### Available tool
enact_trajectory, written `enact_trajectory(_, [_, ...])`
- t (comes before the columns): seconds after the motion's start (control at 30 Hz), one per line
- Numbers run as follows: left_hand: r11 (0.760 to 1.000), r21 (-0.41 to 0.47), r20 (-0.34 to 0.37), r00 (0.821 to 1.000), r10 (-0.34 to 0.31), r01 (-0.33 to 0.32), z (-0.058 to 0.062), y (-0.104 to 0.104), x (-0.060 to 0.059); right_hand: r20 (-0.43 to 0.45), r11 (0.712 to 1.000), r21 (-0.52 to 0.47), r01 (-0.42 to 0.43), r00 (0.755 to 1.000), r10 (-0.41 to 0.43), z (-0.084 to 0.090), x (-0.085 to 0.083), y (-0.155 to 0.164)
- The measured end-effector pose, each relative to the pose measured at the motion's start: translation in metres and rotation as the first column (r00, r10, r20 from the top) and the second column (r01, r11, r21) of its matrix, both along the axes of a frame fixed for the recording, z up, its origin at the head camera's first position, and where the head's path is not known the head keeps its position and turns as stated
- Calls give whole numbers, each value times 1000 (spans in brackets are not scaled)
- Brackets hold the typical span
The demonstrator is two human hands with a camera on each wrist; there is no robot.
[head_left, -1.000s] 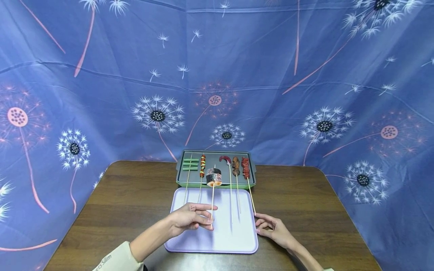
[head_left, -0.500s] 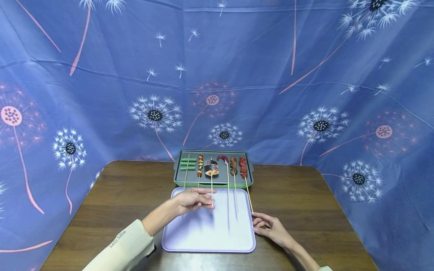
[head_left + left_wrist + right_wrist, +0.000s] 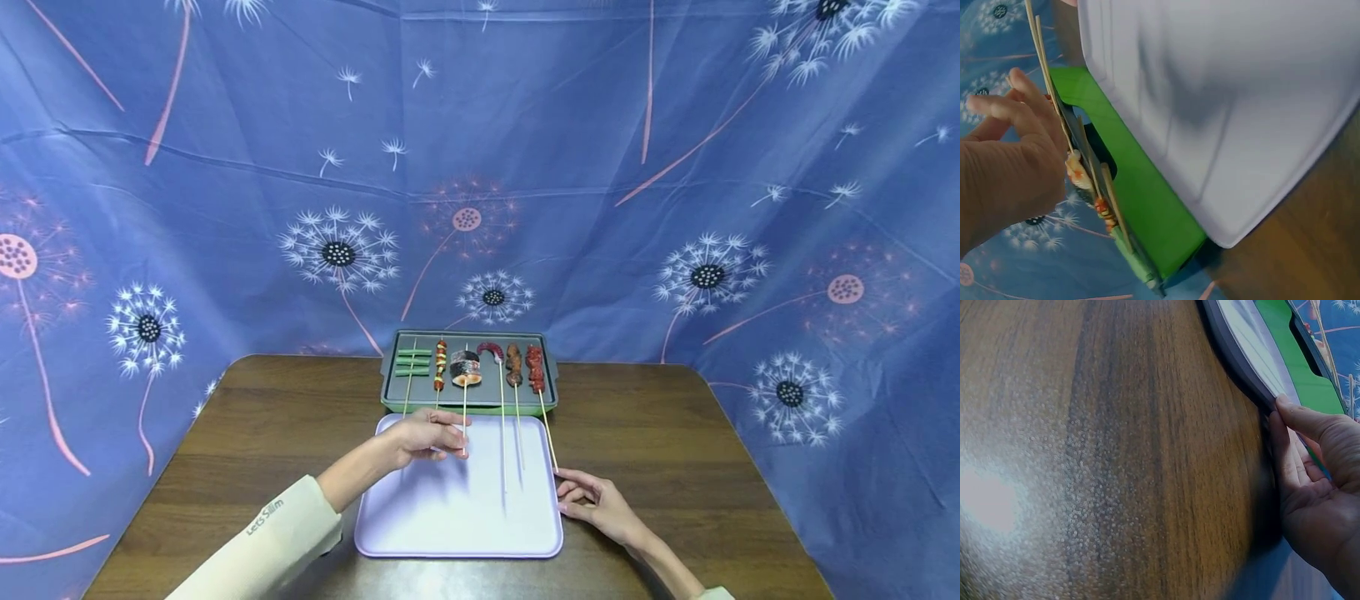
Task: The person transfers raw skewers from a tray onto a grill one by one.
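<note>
- Change from the earlier views: the fish-slice skewer on its thin bamboo stick (image 3: 465, 372) was raised above the lilac tray; it now lies with its food end on the grill plate, and the left hand has travelled forward with it.
- Left hand (image 3: 422, 436): thumb and fingers pinch the near end of the bamboo stick. The left wrist view shows the fingers (image 3: 1019, 103) closed round the stick, with the food piece just beyond them.
- Green-bean skewer (image 3: 413, 363) and small red-and-yellow vegetable skewer (image 3: 439, 375): both lie on the grill plate to the left of the held skewer, untouched.
- Dark grey rectangular grill plate with green rim (image 3: 468, 407): stands at the far edge of the tray, carrying six skewers side by side.
- Handling judgement: the skewer is light, the stick stiff but thin and liable to snap if bent. The food piece could rotate or slide on the stick. The bare near end of the stick is the correct gripping point.
- Flat lilac plastic tray (image 3: 457, 525): rests on the brown wooden table (image 3: 255, 433), with the skewer sticks overhanging it.
- Three skewers of red and brown meat (image 3: 514, 367): lie to the right of the held skewer.
- Right hand (image 3: 596, 504): fingers loosely curled, resting against the tray's right edge, gripping nothing.
</note>
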State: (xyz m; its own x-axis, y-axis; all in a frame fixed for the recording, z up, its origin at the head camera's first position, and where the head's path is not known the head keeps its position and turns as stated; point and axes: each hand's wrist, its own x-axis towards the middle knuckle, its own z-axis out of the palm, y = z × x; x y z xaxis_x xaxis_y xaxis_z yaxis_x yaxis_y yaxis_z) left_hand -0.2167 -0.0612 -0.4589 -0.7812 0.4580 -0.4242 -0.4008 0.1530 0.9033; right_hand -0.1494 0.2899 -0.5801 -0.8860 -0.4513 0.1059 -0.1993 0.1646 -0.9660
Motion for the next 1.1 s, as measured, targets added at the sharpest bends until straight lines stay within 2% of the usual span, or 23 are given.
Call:
enact_trajectory(0.2, [995,-97,-121,992,-32,20,1,4,5,30,1000,12,12,999,-12,4,1,2])
enact_trajectory(0.43, [987,-158,-147,989,-31,8,0,6,10,33,1000,-8,-4,999,4,3,1,0])
enact_trajectory(0.6, [984,-177,-162,986,-31,2,-2,4,11,-20,1000,-11,-29,999,29,5,-3,2])
enact_trajectory(0.67, [983,-181,-171,984,-44,12,-1,2,11,-22,999,-13,-41,999,41,6,-5,3])
enact_trajectory(0.77, [981,-187,-202,975,-94,56,2,-4,14,38,998,-17,-55,998,56,10,-6,6])
enact_trajectory(0.83, [975,-199,-237,960,-148,102,4,-11,19,105,998,-23,-63,992,65,14,-4,8])
enact_trajectory(0.9, [967,-211,-289,935,-204,146,5,-20,27,155,998,-9,-67,986,67,19,-2,10])
enact_trajectory(1.0, [954,-230,-401,875,-273,192,3,-37,39,165,997,60,-57,985,46,28,3,13])
enact_trajectory(1.1, [957,-235,-515,813,-273,173,-7,-60,52,65,991,133,-1,998,-8,34,8,17])
